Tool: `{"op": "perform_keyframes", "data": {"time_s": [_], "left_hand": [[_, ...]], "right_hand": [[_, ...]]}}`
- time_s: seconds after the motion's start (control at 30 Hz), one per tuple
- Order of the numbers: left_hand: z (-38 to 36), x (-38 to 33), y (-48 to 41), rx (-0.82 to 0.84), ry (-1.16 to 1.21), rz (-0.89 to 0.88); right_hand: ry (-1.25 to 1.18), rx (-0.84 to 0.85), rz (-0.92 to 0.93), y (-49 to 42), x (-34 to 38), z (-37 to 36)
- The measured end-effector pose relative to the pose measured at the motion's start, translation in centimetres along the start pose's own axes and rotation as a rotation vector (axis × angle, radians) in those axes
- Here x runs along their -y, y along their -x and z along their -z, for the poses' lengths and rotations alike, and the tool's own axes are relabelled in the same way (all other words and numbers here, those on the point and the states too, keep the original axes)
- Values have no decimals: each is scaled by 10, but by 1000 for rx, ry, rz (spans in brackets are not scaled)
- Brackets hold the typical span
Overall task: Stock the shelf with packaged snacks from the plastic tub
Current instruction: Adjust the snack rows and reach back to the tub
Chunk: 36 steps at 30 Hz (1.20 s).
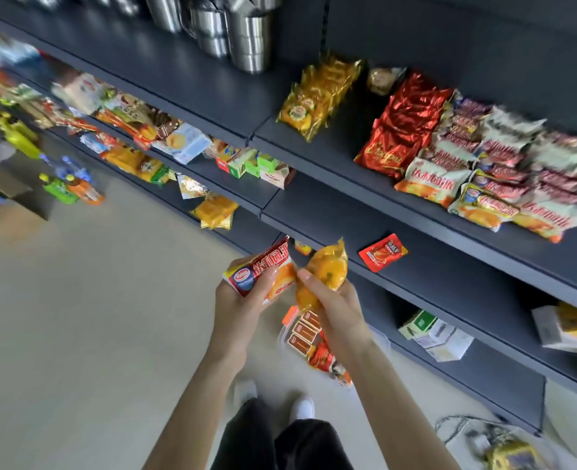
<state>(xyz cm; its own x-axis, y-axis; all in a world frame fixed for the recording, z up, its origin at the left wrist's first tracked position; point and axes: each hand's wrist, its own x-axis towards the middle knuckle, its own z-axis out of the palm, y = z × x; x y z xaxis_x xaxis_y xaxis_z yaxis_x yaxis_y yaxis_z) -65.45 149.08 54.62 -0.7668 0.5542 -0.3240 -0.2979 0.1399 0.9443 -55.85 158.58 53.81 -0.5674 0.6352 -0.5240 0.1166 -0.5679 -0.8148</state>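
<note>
Two grips, both full. Our left grip (239, 303) holds a red-and-white packet (263, 269); our right grip (338, 307) clasps a yellow packet (329, 266).

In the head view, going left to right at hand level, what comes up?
Red-and-white pack in the left hand, yellow pack in the right hand, small red packet on the shelf.

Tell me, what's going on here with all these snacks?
A person is stocking dark shelves with snacks. The left hand holds a red-and-white packet and the right hand holds a yellow packet, both raised in front of the shelves. A clear tub on the floor below the hands has more packets in it. Many packets already lie on the shelf above.
</note>
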Motion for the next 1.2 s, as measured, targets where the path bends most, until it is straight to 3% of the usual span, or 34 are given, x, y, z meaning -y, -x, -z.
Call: {"op": "perform_keyframes", "data": {"time_s": [0.2, 0.33, 0.6, 0.9, 1.2], "left_hand": [[10, -40, 27, -61, 92, 23], [8, -50, 31, -40, 123, 53], [30, -71, 3, -46, 161, 83], [96, -99, -106, 57, 215, 102], [125, -143, -242, 235, 135, 143]], "right_hand": [[112, 6, -43, 31, 34, -17], [-31, -37, -87, 43, 48, -15], [-103, 70, -28, 41, 64, -32], [-426, -55, 79, -40, 70, -136], [-310, -301, 295, -126, 82, -232]]}}
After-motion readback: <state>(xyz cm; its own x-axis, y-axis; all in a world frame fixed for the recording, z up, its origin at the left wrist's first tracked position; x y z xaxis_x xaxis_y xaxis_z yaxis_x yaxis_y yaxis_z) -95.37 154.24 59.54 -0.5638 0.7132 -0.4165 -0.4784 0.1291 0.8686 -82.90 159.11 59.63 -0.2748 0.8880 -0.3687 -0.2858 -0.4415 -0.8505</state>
